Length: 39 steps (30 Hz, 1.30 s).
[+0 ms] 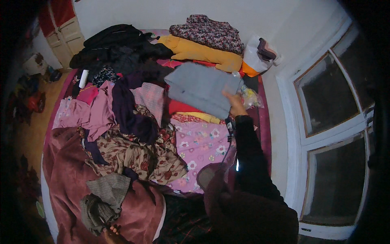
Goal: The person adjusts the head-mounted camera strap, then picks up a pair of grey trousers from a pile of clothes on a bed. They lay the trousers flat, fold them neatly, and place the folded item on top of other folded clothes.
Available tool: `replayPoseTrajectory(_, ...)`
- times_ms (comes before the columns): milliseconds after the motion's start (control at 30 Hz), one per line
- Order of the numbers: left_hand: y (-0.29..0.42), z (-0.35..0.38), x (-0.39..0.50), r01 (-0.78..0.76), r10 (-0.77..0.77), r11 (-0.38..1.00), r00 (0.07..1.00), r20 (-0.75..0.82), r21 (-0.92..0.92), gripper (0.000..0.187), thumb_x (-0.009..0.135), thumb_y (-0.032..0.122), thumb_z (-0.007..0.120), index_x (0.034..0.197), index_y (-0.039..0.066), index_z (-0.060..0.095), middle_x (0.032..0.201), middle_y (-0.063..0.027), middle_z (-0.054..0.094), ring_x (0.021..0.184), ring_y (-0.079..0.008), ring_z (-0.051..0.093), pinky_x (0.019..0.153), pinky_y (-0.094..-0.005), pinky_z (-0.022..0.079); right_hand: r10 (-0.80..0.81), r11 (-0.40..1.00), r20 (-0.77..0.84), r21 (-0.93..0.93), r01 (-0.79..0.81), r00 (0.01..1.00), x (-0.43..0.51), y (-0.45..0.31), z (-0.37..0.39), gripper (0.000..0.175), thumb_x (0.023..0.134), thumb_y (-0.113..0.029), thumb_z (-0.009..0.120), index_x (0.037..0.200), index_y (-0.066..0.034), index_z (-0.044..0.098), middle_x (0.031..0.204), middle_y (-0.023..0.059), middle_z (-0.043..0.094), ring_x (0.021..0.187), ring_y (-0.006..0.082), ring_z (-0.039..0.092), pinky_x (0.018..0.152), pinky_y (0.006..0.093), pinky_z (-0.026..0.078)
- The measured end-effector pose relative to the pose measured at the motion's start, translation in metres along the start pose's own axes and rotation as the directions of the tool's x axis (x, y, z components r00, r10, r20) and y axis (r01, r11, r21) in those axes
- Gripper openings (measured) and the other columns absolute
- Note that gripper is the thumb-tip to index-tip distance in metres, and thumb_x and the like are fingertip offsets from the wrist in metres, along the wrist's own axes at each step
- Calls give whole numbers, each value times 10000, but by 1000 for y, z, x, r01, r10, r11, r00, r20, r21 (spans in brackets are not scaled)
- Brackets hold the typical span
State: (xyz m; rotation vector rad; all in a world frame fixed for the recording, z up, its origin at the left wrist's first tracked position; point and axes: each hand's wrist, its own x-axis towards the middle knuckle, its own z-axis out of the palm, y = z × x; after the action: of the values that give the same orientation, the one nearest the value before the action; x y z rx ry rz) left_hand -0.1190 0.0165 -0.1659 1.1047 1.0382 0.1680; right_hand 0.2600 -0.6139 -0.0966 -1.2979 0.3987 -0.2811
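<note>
A folded grey-blue cloth (201,87) lies on a stack of red and yellow cloths on the bed. At its right edge is my right hand (235,102), its blurred fingertips over the cloth; whether they grip it or only rest there is unclear. Low in the view, my left hand (113,232) has its fingers curled at the lower end of a grey checked garment (108,190). That garment is crumpled over a brown-pink plush blanket (67,164). Under the stack spreads a pink floral cloth (195,143).
Loose clothes, including a leaf-patterned brown garment (131,152) and a dark purple one (128,106), cover the bed's middle. Behind are black clothes (122,45), a yellow garment (201,52) and a white bag (254,58). A window (329,94) borders the right side.
</note>
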Motion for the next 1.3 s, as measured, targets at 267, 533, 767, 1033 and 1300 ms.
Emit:
replayPoseTrajectory(267,-2,3,1,-3,2,1000,999,-33,-21,298,1014,343,439,1106,73,524,905,-59,597,765,-190,552,729,-348,490,-6,995,-72,-104,-2,997,22,39,-18,394,829,-91,700,1179,32,568,1045,111,649,946,222,637,810,365,524)
replayPoseTrajectory(533,-1,-4,5,-10,6,998,997,-73,-58,274,1010,344,440,1044,86,528,833,-48,594,695,-176,549,685,-340,500,-269,404,-127,-915,-8,955,18,18,2,578,865,-254,688,1321,44,492,1298,276,533,1231,380,511,1026,485,399)
replayPoseTrajectory(767,-2,-18,-1,-39,25,996,985,-168,-83,270,996,347,463,1012,85,526,806,-45,589,654,-164,534,624,-312,472,-325,-50,390,-917,396,862,-11,63,31,739,863,-460,627,1432,-45,402,1462,247,390,1344,417,369,1092,534,293)
replayPoseTrajectory(1033,-7,-22,-5,-17,3,992,994,-110,-124,304,978,379,490,1007,81,543,801,-53,607,638,-155,568,580,-267,460,-369,160,517,-783,601,773,-31,61,121,632,892,-419,651,1331,7,492,1392,262,472,1264,423,465,1040,473,379)
replayPoseTrajectory(1300,-14,-15,-9,5,-51,905,994,-97,-425,225,989,292,500,1011,70,534,788,-72,623,662,-204,634,530,-299,481,-32,461,548,-734,499,836,-113,146,287,855,792,-496,718,1417,-5,403,1334,261,526,1232,391,519,1029,424,412)
